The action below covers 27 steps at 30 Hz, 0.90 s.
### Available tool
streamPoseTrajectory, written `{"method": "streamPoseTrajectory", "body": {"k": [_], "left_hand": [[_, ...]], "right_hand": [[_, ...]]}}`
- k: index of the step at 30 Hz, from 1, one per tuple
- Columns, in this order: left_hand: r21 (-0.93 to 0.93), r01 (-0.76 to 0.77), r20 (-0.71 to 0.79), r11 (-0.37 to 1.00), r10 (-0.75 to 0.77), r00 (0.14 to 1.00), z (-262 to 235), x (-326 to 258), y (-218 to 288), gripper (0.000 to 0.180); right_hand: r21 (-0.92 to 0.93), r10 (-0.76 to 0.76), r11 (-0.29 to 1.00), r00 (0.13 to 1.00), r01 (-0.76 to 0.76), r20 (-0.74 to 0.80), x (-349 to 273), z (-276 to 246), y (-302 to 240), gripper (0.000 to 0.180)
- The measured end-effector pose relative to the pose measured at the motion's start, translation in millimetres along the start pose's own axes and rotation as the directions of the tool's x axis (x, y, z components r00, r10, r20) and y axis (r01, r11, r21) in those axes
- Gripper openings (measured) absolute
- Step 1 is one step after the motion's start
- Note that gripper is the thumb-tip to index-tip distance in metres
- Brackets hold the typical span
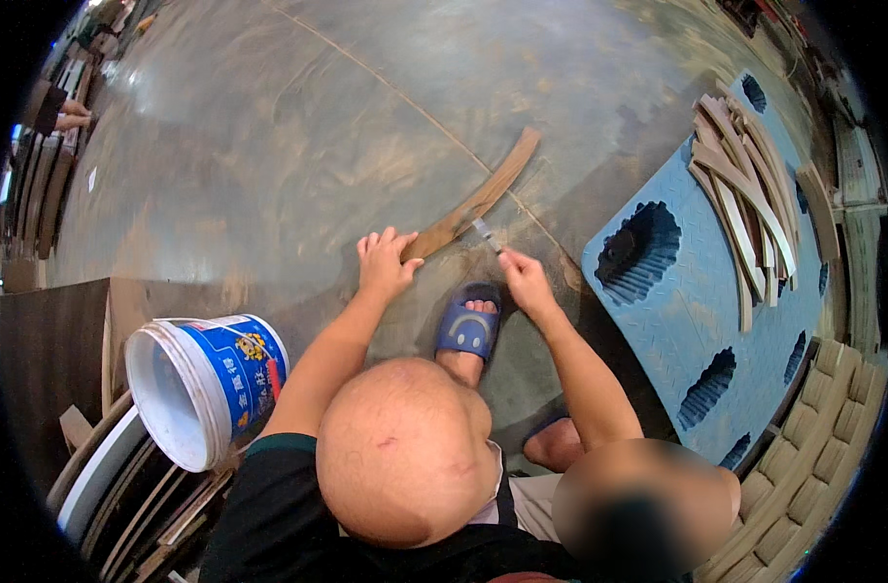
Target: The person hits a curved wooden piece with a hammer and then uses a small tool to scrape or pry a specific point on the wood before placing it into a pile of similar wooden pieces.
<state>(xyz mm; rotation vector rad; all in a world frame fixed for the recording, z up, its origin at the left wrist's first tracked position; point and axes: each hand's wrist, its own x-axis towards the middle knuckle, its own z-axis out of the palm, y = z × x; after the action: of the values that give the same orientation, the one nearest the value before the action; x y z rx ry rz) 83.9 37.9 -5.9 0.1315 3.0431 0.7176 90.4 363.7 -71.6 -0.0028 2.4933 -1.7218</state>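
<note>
Smooth grey-brown concrete floor [298, 126] fills most of the view, crossed by one thin diagonal seam. One curved wooden strip [475, 201] is seen lying on it, its near end pressed under the left hand [384, 262], whose fingers are spread flat on the wood. The right hand [525, 277] is closed in a pinch around one small brush [485, 231], whose tip touches the strip just beside the left hand. Between the two hands, a little nearer the body, one foot in a blue sandal [467, 328] is planted; a second bare foot [553, 445] is partly hidden behind the right forearm. To the left of the left arm, one white-and-blue bucket [203, 384] is tipped toward the camera, its contents impossible to make out. Right of the right hand, one blue plastic pallet [687, 291] carries a pile of curved strips [745, 194]; their number cannot be counted. Cut off at the lower left edge are stacked curved boards [123, 486]. Far beyond the left hand, another person's hand [73, 115] is barely visible at the rim.
</note>
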Motion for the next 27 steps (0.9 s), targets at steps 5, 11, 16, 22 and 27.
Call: {"method": "streamPoseTrajectory", "body": {"k": [5,11,16,22,27], "left_hand": [[0.012,0.042,-0.014,0.999,-0.041,0.999,-2.8,-11.6,-11.1,0.055],[0.072,0.017,0.024,0.997,-0.019,1.000,-1.1,-10.2,-17.4,0.056],[-0.001,0.045,0.027,0.999,-0.045,0.999,-4.3,-4.8,-4.8,0.056],[0.047,0.046,0.029,0.998,-0.048,0.998,-2.7,-9.1,-10.4,0.054],[0.020,0.051,0.025,0.998,-0.052,0.998,-2.7,-6.0,-5.2,0.054]], "right_hand": [[-0.263,-0.117,0.951,0.975,0.166,0.190,-21.0,3.2,-99.6,0.039],[-0.494,-0.371,0.642,0.802,0.586,0.468,-24.2,-7.6,-106.2,0.043],[-0.684,-0.194,0.708,0.980,0.177,0.052,-3.9,-16.6,-84.3,0.041],[-0.534,-0.373,0.694,0.876,0.483,0.307,-18.3,-15.3,-99.0,0.045],[-0.679,-0.160,0.711,0.982,0.183,0.097,-2.1,-16.1,-74.7,0.040]]}}
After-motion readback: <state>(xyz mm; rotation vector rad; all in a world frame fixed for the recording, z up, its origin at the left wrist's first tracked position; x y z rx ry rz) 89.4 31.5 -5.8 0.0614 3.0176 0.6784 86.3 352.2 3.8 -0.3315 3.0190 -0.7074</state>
